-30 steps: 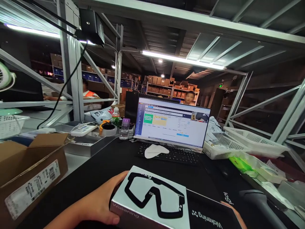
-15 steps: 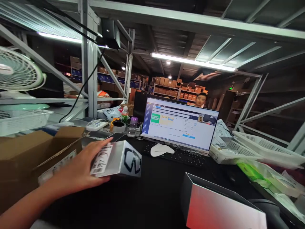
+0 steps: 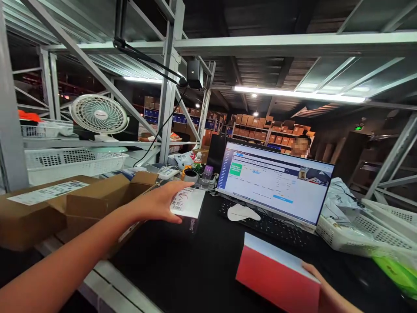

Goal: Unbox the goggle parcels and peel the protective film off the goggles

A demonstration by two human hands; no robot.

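My left hand [image 3: 159, 202] grips a small white and dark product box [image 3: 193, 204] above the black desk, thumb and fingers on its opposite sides. A printed barcode label faces up on this box, and lettering runs down its dark side. At the lower right, my right hand [image 3: 321, 278] holds the right end of a red box [image 3: 276, 276] with a pale upper face. Much of the right hand is hidden behind that box. Beyond the two boxes lie a white mouse-shaped pad [image 3: 243, 213] and a black keyboard [image 3: 283, 228].
A lit monitor [image 3: 273, 182] stands behind the keyboard. Opened cardboard boxes [image 3: 100, 202] crowd the left side, near a fan [image 3: 99, 114] and a white basket [image 3: 74, 163]. Bottles and tape sit left of the monitor. White baskets [image 3: 345, 237] with bags line the right; a person is beyond.
The view has swung left. The box in my left hand has turned, so its goggle-like picture no longer shows. My right hand has come into view on the red box, which has turned.
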